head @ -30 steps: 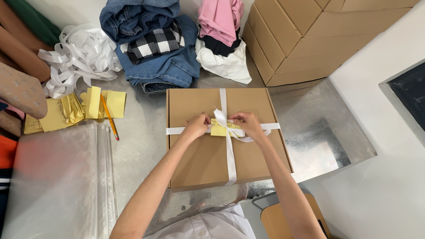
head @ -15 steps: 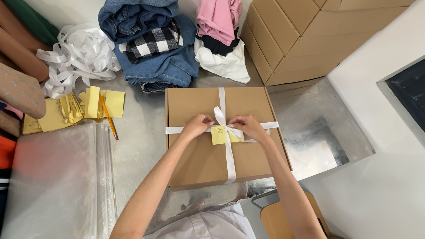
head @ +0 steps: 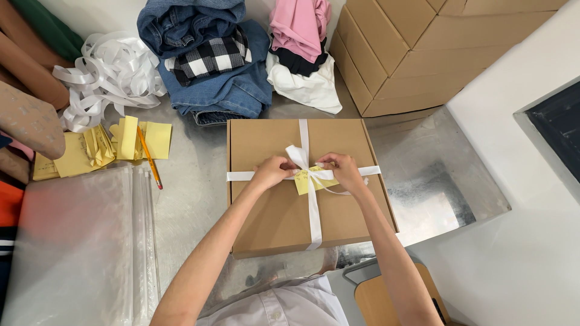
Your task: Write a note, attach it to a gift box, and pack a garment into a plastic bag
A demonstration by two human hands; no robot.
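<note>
Your left hand (head: 272, 171) and right hand (head: 342, 170) each pinch closed on the one white ribbon (head: 312, 211) crossing one flat cardboard box (head: 278, 223), over one yellow note (head: 307, 183). It sits mid-bench (head: 423, 181), a metal surface beside white walls. Both forearms reach forward, wrists angled inward.

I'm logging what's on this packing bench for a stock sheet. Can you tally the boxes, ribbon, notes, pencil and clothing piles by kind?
Flat cardboard box tied with white ribbon, both hands at the knot: 1
Large cardboard box stack: 1
Loose white ribbon heap: 1
Yellow note under the knot: 1
Yellow note pile: 1
Pencil: 1
Clothing piles, denim and pink: 2
Total: 8
</note>
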